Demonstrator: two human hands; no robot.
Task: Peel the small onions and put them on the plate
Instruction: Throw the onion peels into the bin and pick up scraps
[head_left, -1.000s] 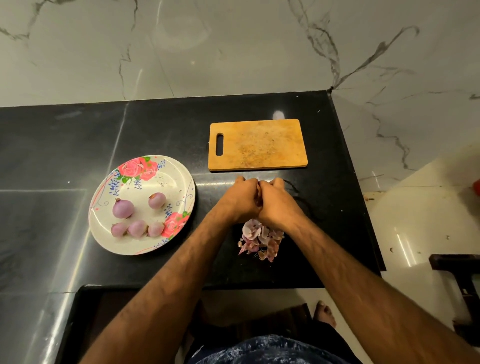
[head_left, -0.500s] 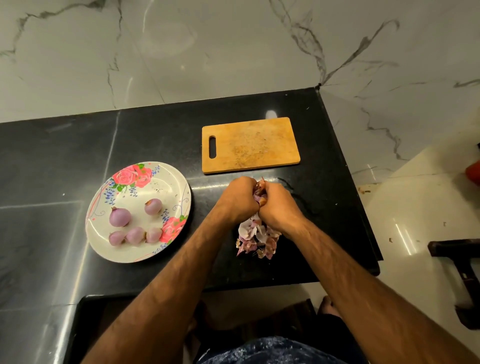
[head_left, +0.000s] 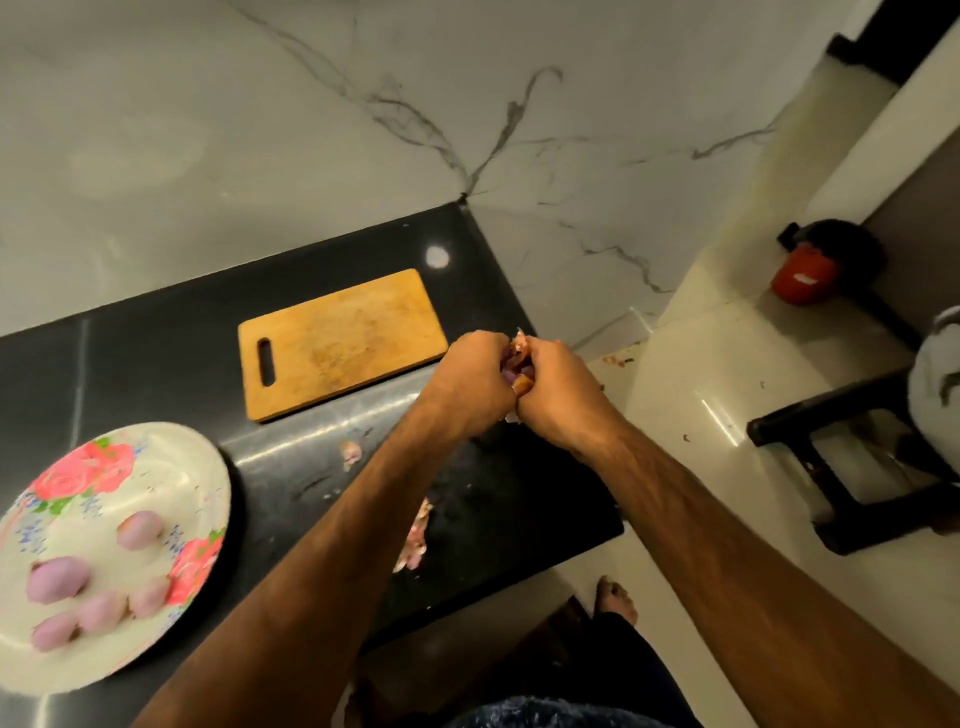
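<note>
The left hand and right hand together gripped one onion at centre frame, while five peeled onions lay on one plate lower left.

We can read no text, label, brand or number here; the white mark on the red object is too blurred

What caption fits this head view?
Left hand and right hand peel a small onion; five peeled onions lie on the plate.
</note>
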